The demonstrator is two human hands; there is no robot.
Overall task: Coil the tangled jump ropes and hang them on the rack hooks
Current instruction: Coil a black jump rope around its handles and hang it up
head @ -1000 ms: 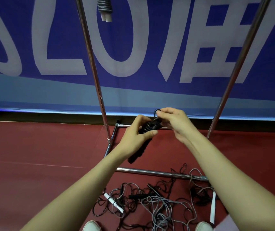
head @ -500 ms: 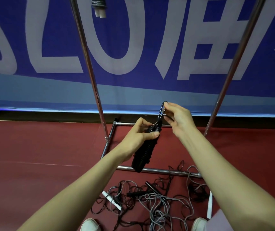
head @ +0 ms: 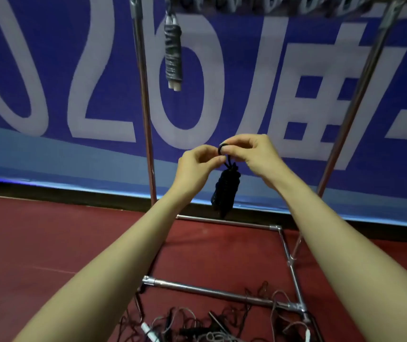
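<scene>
The small loop [head: 222, 149] at mid-frame is pinched by the closed fingers of the left hand [head: 197, 166] on its left and of the right hand [head: 255, 156] on its right, with the coiled black rope [head: 226, 191] hanging free beneath it. The loop would best be kept spread open and lifted onto one of the blurred hooks [head: 269, 3] along the top edge, right of the grey coil [head: 173, 53] already hung.
</scene>
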